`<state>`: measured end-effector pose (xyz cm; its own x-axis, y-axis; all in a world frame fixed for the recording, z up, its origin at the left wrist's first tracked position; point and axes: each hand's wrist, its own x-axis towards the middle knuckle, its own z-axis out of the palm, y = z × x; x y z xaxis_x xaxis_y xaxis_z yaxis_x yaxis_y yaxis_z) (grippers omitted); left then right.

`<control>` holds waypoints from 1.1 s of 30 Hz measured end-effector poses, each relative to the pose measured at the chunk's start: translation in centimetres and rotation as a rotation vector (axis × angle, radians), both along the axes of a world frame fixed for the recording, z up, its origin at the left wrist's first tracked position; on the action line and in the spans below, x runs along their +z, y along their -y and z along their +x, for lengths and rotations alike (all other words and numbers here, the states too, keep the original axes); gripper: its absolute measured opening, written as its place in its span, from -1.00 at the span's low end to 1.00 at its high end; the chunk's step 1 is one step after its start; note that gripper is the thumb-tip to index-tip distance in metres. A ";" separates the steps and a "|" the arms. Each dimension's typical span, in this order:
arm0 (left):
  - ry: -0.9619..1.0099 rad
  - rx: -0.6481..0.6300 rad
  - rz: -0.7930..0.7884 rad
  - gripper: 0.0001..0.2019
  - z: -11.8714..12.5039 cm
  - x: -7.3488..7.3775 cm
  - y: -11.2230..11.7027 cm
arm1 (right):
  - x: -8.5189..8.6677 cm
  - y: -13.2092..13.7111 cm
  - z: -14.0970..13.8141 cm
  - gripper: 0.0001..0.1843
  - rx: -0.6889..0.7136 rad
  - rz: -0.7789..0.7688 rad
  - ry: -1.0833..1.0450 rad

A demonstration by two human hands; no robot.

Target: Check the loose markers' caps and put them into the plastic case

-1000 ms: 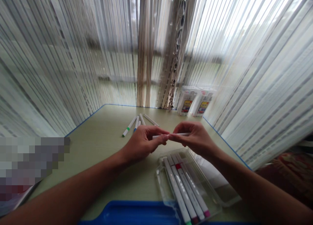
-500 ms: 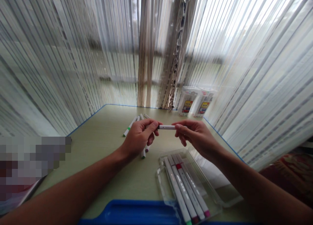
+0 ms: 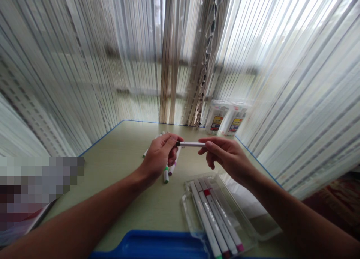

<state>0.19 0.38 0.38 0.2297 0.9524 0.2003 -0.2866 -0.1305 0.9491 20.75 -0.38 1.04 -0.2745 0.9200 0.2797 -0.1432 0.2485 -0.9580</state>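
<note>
A white marker (image 3: 192,144) lies level in the air between my two hands. My left hand (image 3: 162,150) pinches its left end, where a short dark part shows beside the fingertips. The right end is between the thumb and fingers of my right hand (image 3: 223,152); the fingers cover that tip. Below and behind my left hand, several loose white markers (image 3: 166,175) with green or purple ends lie on the table, partly hidden. Nearer to me, an open clear plastic case (image 3: 247,223) holds several white markers (image 3: 215,217) with green, dark red and pink ends.
The pale green table (image 3: 112,169) has a blue edge. Two clear marker boxes (image 3: 218,118) stand at the back right, in front of string curtains (image 3: 140,63). A blue tray-like piece (image 3: 160,244) lies at the near edge. Something blurred out (image 3: 33,195) is at the left.
My hands have moved slightly apart, and more of the marker's white barrel shows between them. My left hand has shifted a little left and up, my right hand slightly right.
</note>
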 end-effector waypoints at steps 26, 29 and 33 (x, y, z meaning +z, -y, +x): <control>-0.309 -0.094 0.127 -0.77 0.4 -0.2 1.0 | -0.1 0.3 -0.2 -0.67 -0.006 -0.020 0.176; -0.169 -0.067 0.052 -0.78 0.5 -0.1 0.8 | 0.1 0.2 -0.1 -0.71 -0.013 -0.082 0.050; -0.045 -0.035 0.006 -0.79 0.4 -0.1 0.6 | 0.2 0.2 -0.1 -0.74 -0.015 -0.134 -0.060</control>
